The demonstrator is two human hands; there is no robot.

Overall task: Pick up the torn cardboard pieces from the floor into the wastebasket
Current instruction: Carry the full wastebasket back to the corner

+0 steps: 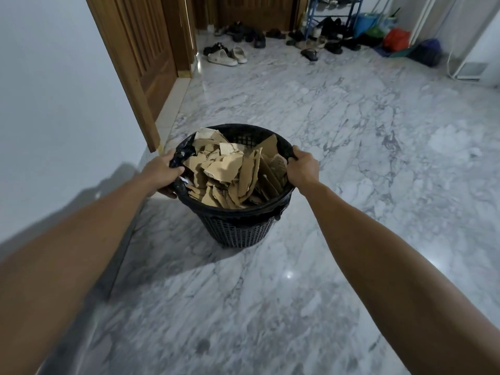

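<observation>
You have open floor (351,125) all round the basket (238,228); only the wall (54,104) crowds its left side.

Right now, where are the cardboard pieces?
In the head view, the cardboard pieces fill the black wastebasket at centre, between both hands gripping its rim.

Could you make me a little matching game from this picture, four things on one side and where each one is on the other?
Things:
1. torn cardboard pieces
2. left hand
3. pale slippers
4. red bag

Places:
A. far right corner, by the blue bucket
B. inside the wastebasket
C. gripping the basket rim where the black liner bunches
D. on the floor near the wooden door

Pairs: 1-B, 2-C, 3-D, 4-A
</observation>
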